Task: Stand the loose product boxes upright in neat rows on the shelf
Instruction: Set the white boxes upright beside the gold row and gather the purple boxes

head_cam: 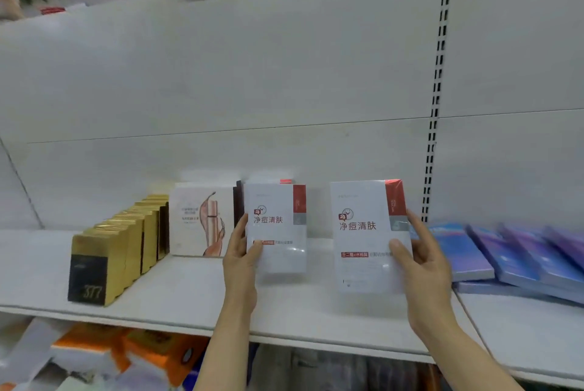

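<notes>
Two white boxes with red corner bands and red Chinese lettering stand upright on the white shelf (pixel 177 292). My left hand (pixel 240 251) grips the left white box (pixel 278 229) at its lower left edge; more boxes stand right behind it. My right hand (pixel 423 261) holds the right white box (pixel 366 232) by its right side, thumb across the front. This box stands apart, nearer the shelf's front.
A row of gold and black boxes (pixel 117 251) runs back at the left. A white box with a leg drawing (pixel 202 223) stands beside it. Several blue-purple boxes (pixel 518 254) lie flat and overlapping at the right. Orange packs (pixel 126 349) fill the shelf below.
</notes>
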